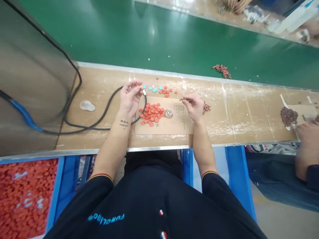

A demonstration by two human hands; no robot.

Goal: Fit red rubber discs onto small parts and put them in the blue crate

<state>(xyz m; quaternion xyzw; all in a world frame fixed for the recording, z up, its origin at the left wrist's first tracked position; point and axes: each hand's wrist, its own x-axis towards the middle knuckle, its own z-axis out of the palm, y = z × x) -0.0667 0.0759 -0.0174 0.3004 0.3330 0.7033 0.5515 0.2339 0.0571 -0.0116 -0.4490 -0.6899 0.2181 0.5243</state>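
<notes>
Black sleeves (99, 194) and a black shirt (149, 205) with blue lettering fill the near edge as two bare hands work over a tan bench. Left hand (130, 99) pinches a small orange-and-white piece (141, 88) between finger and thumb; right hand (194, 106) holds a thin dark metal piece (183, 99) in a fine pinch. Just below, smooth orange discs (151, 114) lie heaped on a kraft card sheet (175, 127), with dark specks (179, 108) scattered across it. Blue discs (154, 89) and more orange ones sit along its far edge. A slipped pinch could lose a piece among those specks; a tug on the black cable (104, 114) looping beside the left wrist could scatter the flat, loose discs. Copper-red coils (206, 108) lie right of the card; a bin of orange discs (25, 192) sits near left.
</notes>
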